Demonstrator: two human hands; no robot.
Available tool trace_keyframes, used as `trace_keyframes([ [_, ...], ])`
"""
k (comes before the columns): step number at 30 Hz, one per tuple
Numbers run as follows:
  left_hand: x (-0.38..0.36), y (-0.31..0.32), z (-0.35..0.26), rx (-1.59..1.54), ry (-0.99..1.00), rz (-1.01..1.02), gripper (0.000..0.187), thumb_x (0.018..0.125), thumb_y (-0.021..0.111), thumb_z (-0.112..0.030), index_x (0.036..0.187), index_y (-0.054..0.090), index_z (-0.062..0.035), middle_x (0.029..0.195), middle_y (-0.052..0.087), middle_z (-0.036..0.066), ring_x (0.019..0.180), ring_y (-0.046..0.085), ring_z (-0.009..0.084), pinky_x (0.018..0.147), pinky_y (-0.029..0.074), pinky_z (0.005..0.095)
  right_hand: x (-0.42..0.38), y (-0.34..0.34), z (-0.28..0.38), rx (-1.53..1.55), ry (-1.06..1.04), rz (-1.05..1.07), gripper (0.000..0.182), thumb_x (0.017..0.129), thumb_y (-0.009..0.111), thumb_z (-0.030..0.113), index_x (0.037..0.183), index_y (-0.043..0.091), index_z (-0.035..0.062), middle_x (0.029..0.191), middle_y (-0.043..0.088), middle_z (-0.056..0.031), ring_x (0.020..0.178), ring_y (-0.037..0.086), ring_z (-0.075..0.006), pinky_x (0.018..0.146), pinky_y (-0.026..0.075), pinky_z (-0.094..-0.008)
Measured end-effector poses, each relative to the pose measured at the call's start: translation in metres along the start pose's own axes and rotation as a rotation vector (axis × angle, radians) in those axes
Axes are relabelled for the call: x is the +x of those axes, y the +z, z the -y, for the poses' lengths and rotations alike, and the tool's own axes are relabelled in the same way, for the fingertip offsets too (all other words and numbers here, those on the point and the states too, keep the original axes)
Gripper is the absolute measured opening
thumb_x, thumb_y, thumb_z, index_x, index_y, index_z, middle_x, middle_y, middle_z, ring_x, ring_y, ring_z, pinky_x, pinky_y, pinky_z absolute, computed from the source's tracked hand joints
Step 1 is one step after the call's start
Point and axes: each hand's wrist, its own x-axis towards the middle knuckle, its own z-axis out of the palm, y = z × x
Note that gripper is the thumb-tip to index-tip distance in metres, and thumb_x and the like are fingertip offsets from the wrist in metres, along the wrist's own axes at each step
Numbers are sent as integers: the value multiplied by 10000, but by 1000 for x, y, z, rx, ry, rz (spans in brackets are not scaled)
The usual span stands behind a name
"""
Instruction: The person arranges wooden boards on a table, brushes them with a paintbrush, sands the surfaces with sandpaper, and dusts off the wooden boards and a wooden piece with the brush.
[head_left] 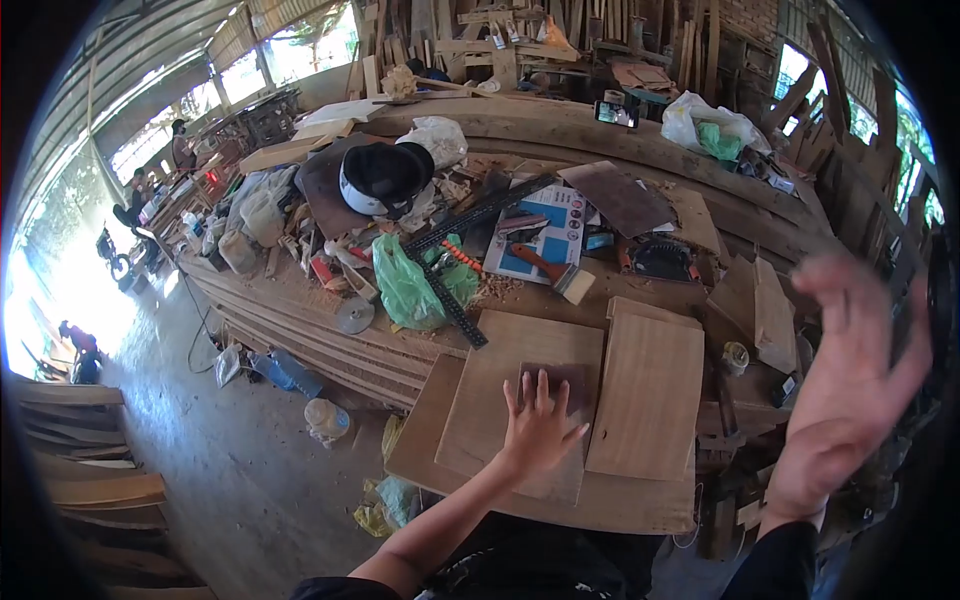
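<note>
My left hand (540, 428) lies flat with spread fingers on a dark brown sheet that looks like sandpaper (572, 378). Under it is a flat wooden panel (490, 400), one of several thin boards stacked near my body. Right of that hand, a second wooden panel (648, 390) with a ledge at its far end rests on the same larger board (630, 505). My right hand (850, 370) is raised in the air at the right, blurred by motion, its thumb and fingers apart and nothing visible in it.
Beyond the panels lie a paintbrush (556, 270), a black framing square (445, 295), a green plastic bag (405, 285) and a black-and-white helmet (385, 178). A small jar (735, 357) stands at the right. A phone (616, 114) sits on the far beams.
</note>
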Motion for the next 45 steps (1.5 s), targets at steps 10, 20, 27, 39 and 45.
trace_keyframes([
  [10, -19, -8, 11, -14, -14, 62, 782, 997, 528, -595, 1622, 317, -175, 1650, 242, 232, 1519, 267, 453, 1106, 152, 823, 15, -33, -3, -161, 115, 90, 873, 941, 583, 626, 1503, 313, 14, 1252, 617, -257, 1166, 608, -334, 1064, 423, -479],
  [20, -23, -9, 10, -48, -23, 73, 801, 998, 530, -597, 1646, 262, -210, 1678, 193, 206, 1532, 228, 457, 1130, 145, 799, 10, -48, -4, -231, 188, 136, 753, 943, 615, 547, 1442, 404, 24, 1223, 645, -226, 1155, 627, -325, 1060, 439, -464],
  [27, -24, -14, 8, -95, -50, 100, 804, 976, 589, -548, 1636, 291, -198, 1693, 189, 194, 1557, 183, 432, 1152, 107, 788, 11, -59, 0, -241, 201, 192, 670, 944, 638, 492, 1400, 467, 31, 1203, 664, -204, 1147, 641, -319, 1057, 449, -453],
  [39, -27, -7, 11, -135, -45, 36, 784, 998, 565, -536, 1646, 262, -215, 1701, 170, 177, 1554, 179, 435, 1164, 106, 763, 17, -68, 5, -171, 261, 271, 530, 946, 677, 398, 1327, 575, 43, 1168, 698, -167, 1134, 665, -308, 1052, 468, -435],
  [45, -25, -2, 8, -118, -45, 22, 797, 981, 587, -529, 1629, 293, -171, 1676, 199, 222, 1544, 188, 456, 1127, 124, 807, -1, -41, -16, -183, 385, 293, 462, 947, 696, 351, 1291, 630, 49, 1150, 715, -149, 1127, 677, -303, 1050, 477, -426],
])
